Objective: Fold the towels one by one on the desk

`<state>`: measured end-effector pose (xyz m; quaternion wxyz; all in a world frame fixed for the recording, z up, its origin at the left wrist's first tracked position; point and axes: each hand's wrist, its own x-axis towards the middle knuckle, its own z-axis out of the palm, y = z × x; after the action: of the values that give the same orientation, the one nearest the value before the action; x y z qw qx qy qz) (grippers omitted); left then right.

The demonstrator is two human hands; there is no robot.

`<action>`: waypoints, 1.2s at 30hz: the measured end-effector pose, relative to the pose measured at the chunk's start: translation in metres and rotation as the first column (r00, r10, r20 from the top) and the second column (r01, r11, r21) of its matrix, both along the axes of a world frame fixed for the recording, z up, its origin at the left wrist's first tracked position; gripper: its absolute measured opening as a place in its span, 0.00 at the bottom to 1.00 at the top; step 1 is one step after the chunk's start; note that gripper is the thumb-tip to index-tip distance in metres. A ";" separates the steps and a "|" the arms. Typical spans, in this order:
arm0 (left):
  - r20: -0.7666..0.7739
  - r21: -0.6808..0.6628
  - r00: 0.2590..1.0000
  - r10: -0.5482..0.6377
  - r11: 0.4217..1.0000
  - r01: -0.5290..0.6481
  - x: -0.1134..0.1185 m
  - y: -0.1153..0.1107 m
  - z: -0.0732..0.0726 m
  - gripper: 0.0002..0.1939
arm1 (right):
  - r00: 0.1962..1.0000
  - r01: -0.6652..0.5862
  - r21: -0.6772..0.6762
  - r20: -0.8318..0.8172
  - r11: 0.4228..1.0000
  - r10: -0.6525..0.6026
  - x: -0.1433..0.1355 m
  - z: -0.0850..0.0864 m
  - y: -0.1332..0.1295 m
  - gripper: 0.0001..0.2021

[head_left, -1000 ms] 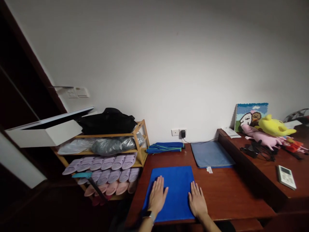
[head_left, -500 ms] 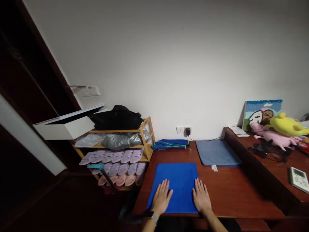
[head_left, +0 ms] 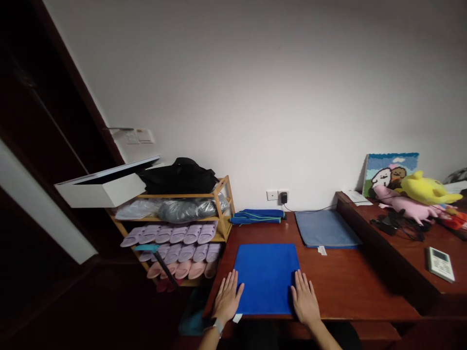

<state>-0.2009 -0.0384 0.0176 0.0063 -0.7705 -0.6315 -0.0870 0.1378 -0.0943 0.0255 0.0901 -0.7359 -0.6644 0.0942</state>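
A bright blue cloth lies flat in a rectangle near the table's front edge, with a small white tag showing at its lower left corner. My left hand rests flat at the cloth's left edge, fingers extended and holding nothing. At the right edge lies my right hand, also flat with its fingers stretched out and nothing in it. Behind and to the right, a grey-blue cloth with a white tag is spread on the table. A folded dark blue item with green trim sits against the wall.
Left of the wooden table stands a rack with slippers, a black bag and a white box. On the raised surface at right are plush toys, cables, a picture and a calculator-like device.
My left hand has moved left, from on top of the blue cloth to its left edge. The white tag at the cloth's lower left corner now shows. The view has shifted slightly.
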 end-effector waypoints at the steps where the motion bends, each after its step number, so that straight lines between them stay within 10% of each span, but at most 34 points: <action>1: 0.004 0.031 1.000 -0.010 0.999 0.010 0.004 0.000 0.003 0.36 | 1.000 -0.007 0.001 -0.004 1.000 0.007 0.000 -0.004 -0.005 0.33; 4: 0.038 0.127 0.997 -0.073 0.990 0.068 0.042 -0.004 0.012 0.34 | 1.000 -0.025 0.008 -0.007 1.000 0.025 0.002 -0.015 -0.012 0.33; 10: 0.122 0.080 0.867 -0.483 0.876 0.477 0.191 -0.027 0.012 0.31 | 0.997 -0.079 0.033 -0.013 0.996 0.080 0.004 -0.020 -0.012 0.31; 13: 0.142 0.017 0.863 -0.485 0.873 0.488 0.216 -0.031 0.003 0.30 | 0.995 -0.101 0.021 -0.005 0.995 0.101 0.005 -0.021 -0.011 0.30; 24: 0.010 -0.060 0.999 0.031 0.998 -0.030 0.006 0.004 -0.002 0.37 | 0.999 -0.008 -0.021 -0.038 1.000 0.007 0.002 -0.021 -0.009 0.33; 36: 0.039 -0.003 0.999 0.016 1.000 -0.016 -0.011 0.003 -0.029 0.37 | 0.998 0.050 -0.033 -0.036 0.998 -0.052 0.009 0.024 0.125 0.32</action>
<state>-0.2119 -0.0349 -0.0116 -0.0063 -0.7635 -0.6378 -0.1015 0.1464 0.0310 0.0493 0.0928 -0.7522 -0.6420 0.1160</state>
